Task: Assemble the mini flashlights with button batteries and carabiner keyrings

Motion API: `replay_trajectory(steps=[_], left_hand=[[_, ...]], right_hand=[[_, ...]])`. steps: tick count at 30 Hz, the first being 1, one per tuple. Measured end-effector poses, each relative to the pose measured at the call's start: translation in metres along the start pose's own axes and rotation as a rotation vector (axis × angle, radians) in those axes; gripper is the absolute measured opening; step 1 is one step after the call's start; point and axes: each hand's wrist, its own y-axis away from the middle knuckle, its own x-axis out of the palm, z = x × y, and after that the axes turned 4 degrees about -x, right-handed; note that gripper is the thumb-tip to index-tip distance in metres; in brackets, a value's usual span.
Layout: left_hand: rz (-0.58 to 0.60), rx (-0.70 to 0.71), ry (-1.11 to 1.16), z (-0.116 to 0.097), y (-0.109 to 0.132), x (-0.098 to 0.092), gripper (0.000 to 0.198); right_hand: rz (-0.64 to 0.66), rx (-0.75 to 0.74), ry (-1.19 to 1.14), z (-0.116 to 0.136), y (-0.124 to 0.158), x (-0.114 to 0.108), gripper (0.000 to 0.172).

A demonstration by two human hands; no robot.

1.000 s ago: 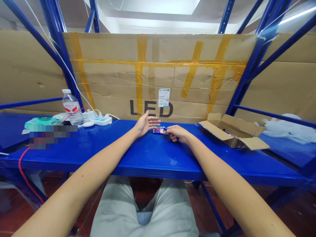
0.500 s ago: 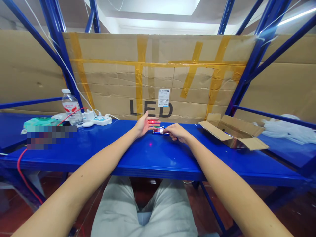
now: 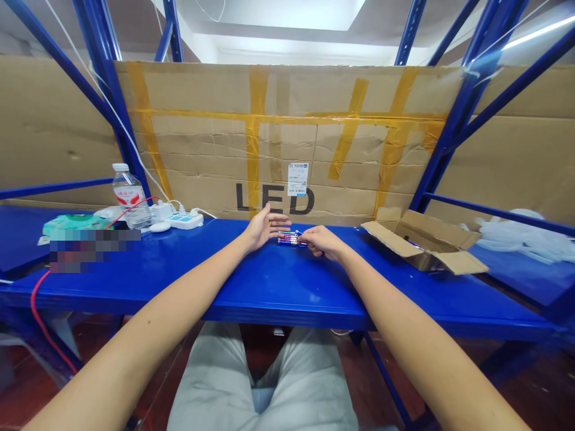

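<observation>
Several small metallic laser pointers [image 3: 287, 239] in blue, silver and other colours lie side by side on the blue table [image 3: 269, 281]. My left hand [image 3: 260, 230] is at their left ends, fingers stretched out and palm turned toward them, with nothing in it. On the other side, my right hand [image 3: 322, 242] has its thumb and fingers closed at the right end of one pointer. The fingers partly cover that end, so the exact grip is hard to see.
An open cardboard box [image 3: 424, 242] stands at the right, partly hiding what is inside. Toward the left are a water bottle [image 3: 130, 197], a white power strip [image 3: 184, 219] and a green packet [image 3: 76, 224]. A large cardboard sheet [image 3: 202, 143] closes off the back.
The red glow on my left palm and fingers has gone out, and the red dot on the table has vanished. Both hands have stayed in nearly the same place.
</observation>
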Motion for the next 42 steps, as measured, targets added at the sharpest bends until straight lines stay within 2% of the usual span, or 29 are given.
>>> replay_trajectory(steps=[17,23,42], left_hand=[[-0.06,0.073,0.066,0.0011,-0.005,-0.002,0.066],[-0.09,0.088,0.063,0.0009,-0.0044,-0.0026,0.067],[-0.079,0.073,0.072,0.0002,-0.0036,0.0,0.066]], right_hand=[[-0.014,0.001,0.081,0.0007,0.0019,0.0007,0.017],[-0.027,-0.012,0.054,-0.0007,0.0003,0.0009,0.024],[0.0,0.009,0.042,0.0001,0.0026,0.0005,0.021]])
